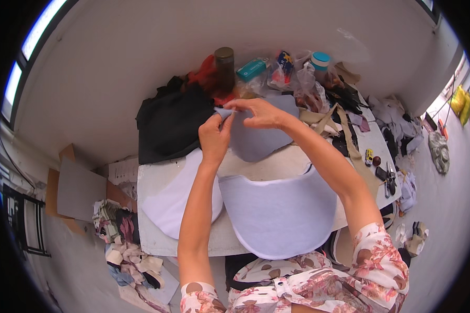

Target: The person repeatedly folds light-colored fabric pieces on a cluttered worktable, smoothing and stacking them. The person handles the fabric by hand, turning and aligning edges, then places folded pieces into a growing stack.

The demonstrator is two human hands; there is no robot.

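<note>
Both arms reach to the far side of the white table (164,245). A grey-blue fabric piece (258,140) with a rounded lower edge lies there, its upper left corner lifted. My left hand (214,136) pinches that corner between thumb and fingers. Close by, my right hand (260,113) has its thumb and index finger together at the same corner. Nearer to me lies a larger pale blue curved fabric piece (282,214), its front edge at the table's edge. White rounded fabric (164,208) lies partly under my left forearm.
Folded black cloth (167,128) sits at the far left. Along the wall stand a dark jar (224,70), a teal box (251,69) and a blue-lidded container (320,61). Scissors (389,182) lie at the right edge. Fabric scraps (136,266) heap beside the table, near a cardboard box (81,190).
</note>
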